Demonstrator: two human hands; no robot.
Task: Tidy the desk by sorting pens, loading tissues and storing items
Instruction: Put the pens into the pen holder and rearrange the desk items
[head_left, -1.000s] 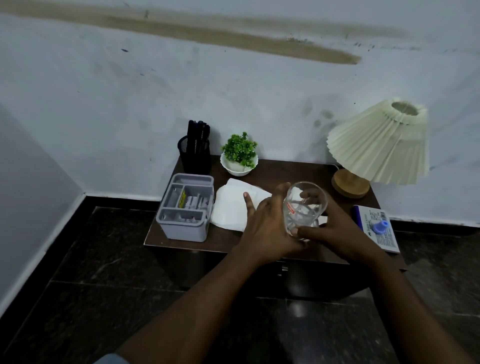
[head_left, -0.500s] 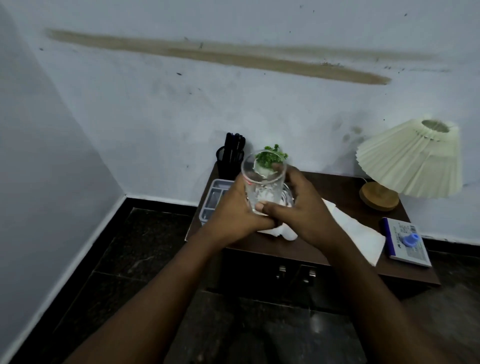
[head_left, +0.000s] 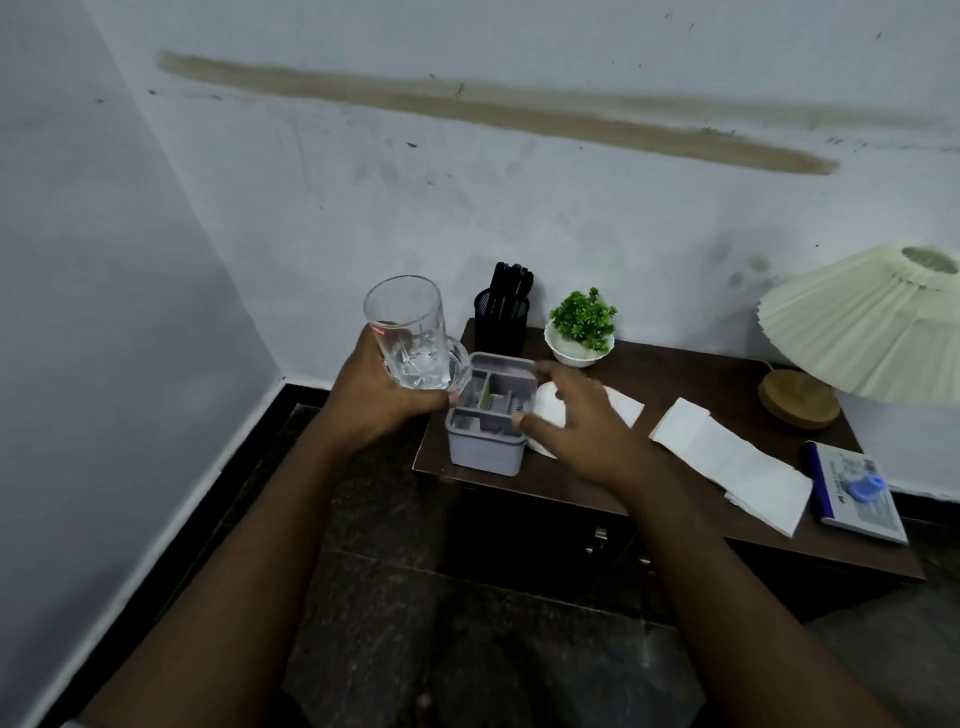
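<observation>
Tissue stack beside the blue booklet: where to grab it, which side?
The tissue stack lies flat and thin on the desk, so a top-down grip finds little to close on. Its near corner almost reaches the desk's front edge: come from the front, probably lifting and pinching that corner.

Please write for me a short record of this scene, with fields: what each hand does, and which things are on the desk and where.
left hand: grips a clear glass, mouth up, held off the desk's left side
right hand: fingers spread over a white tissue; contact cannot be told
grey organizer: front left corner of the desk
pen holder: black mesh, behind the organizer, pens standing in it
flat tissues: lying on the desk, right of the hand
other: potted plant, lamp, blue-and-white box
</observation>
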